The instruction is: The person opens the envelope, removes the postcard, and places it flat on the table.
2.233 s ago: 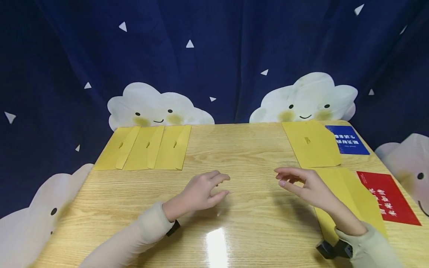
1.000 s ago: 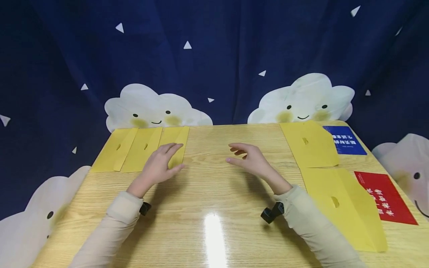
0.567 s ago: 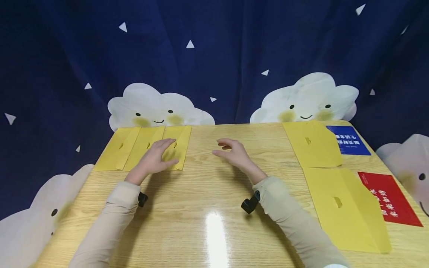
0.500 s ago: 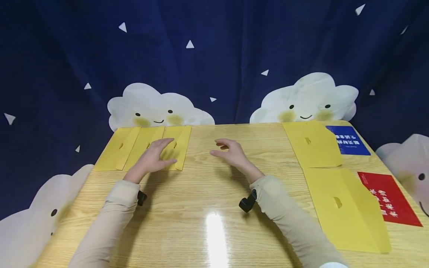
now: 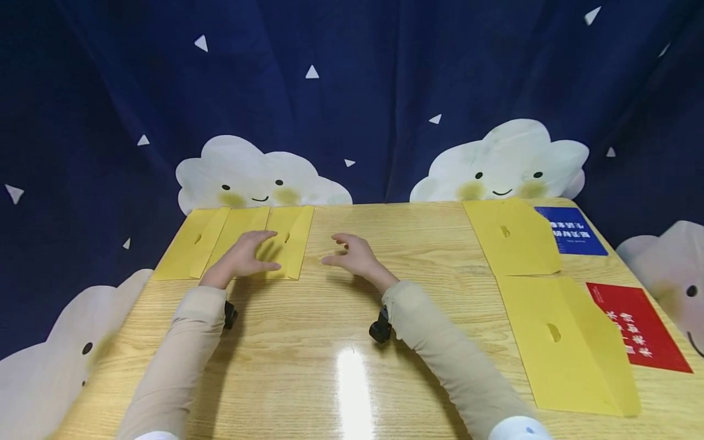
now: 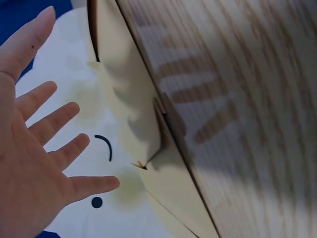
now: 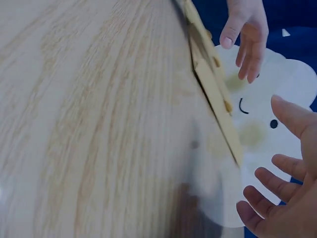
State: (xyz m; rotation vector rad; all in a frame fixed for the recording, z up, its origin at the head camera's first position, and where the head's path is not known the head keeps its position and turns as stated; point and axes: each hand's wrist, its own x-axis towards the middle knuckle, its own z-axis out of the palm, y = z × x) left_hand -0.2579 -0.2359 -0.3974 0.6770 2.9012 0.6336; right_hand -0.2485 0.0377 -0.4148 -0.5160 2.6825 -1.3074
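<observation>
Three yellow paper envelopes lie in an overlapping row at the table's back left: the leftmost [image 5: 181,253], the middle one [image 5: 239,219] and the right one [image 5: 297,241]. Above the middle and right ones hovers my left hand [image 5: 239,256], fingers spread and holding nothing. Just beyond the right envelope's edge is my right hand [image 5: 356,253], also holding nothing, its fingers slightly bent and facing the left hand. In the left wrist view the left palm [image 6: 29,168] is apart from the envelopes [image 6: 129,89]. The right wrist view shows the right fingers [image 7: 277,186] apart from the table.
At the right of the wooden table [image 5: 297,379] lie two more yellow envelopes, one at the back [image 5: 511,247] and one in front [image 5: 555,366]. A blue card [image 5: 574,229] and a red card [image 5: 649,330] with white lettering show beside them, partly covered. A dark curtain [image 5: 363,91] hangs behind.
Both hands have moved from mid-table toward the back left. The right hand has travelled far left, away from the right-hand envelopes. The envelopes and cards have not moved.
</observation>
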